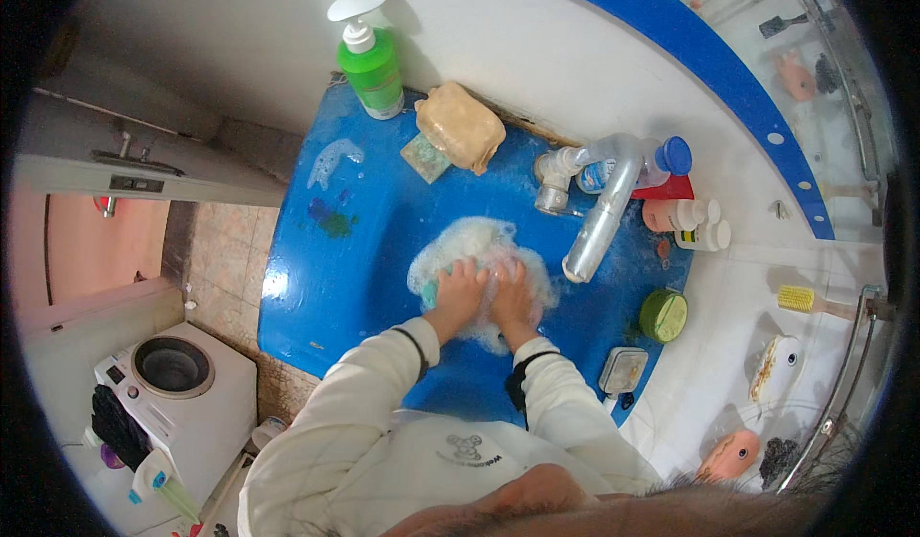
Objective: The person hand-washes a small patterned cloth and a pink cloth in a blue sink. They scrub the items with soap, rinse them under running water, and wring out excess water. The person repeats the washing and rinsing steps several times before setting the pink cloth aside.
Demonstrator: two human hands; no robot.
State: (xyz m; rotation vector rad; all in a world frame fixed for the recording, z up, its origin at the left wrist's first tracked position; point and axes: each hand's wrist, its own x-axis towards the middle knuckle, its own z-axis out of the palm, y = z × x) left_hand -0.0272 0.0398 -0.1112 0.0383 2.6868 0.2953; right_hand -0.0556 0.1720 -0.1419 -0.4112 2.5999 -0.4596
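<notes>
White suds [467,239] are heaped in the basin of a blue sink counter [388,285]. Both of my hands are down in this foam, side by side below the silver faucet [604,221]. My left hand [460,294] rests against a teal piece [429,294], perhaps cloth, that shows at its outer side. Under and around my right hand [512,298] the foam looks pinkish, and something pale pink shows through it. Suds cover the fingertips of both hands, so their grip is hidden. What lies beneath the foam cannot be made out.
Along the back stand a green pump bottle [370,70], a tan wrapped bundle [461,126] on a greenish block [425,157], and a blue-capped plastic bottle [650,163]. At right sit small bottles [672,216], a green tub [665,316] and a soap dish [623,370]. A washing machine [194,393] stands lower left.
</notes>
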